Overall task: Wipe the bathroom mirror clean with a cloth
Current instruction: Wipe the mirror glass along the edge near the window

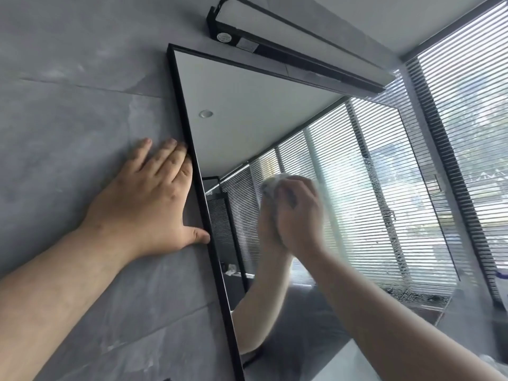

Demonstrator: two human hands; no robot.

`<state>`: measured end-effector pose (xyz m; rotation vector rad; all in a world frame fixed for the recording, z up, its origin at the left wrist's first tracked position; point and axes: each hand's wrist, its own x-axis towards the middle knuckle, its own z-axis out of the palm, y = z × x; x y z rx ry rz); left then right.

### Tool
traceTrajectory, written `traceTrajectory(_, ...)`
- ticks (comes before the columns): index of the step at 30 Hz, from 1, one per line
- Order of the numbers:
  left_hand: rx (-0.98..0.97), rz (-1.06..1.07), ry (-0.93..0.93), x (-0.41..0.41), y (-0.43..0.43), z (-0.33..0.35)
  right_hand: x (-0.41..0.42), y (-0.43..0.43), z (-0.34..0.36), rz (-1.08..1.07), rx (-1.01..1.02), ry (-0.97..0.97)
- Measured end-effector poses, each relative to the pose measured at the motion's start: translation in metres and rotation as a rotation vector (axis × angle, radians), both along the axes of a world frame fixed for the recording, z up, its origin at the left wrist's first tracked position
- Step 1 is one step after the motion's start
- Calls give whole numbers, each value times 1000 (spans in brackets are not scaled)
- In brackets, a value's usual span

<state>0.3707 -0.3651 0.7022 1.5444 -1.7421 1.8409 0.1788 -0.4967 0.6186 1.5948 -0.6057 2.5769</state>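
Now the right hand (299, 213) presses a bunched cloth (270, 185) on the upright mirror (247, 119); left hand (148, 199) fingers flat, spread.

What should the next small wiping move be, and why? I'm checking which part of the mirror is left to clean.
Probably sweep the cloth, gripped in the right hand, rightward across the mirror. Water droplets run in a streak right of that hand and gather near the bottom edge, while the glass to its left looks clear. The left hand rests flat on the wall by the frame, bracing.
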Motion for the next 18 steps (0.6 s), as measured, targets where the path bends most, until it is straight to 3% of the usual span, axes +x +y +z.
traceTrajectory(3,7,3,12,-1,1,-1,40,27,-2,-46,-157,213)
traceTrajectory(7,13,-5,15,-1,1,-1,38,21,9,-39,-207,172)
traceTrajectory(12,17,-22,12,0,0,0,-30,-40,25,18,70,-123)
traceTrajectory(18,21,-31,8,0,0,1,-94,-89,14,-56,379,-288)
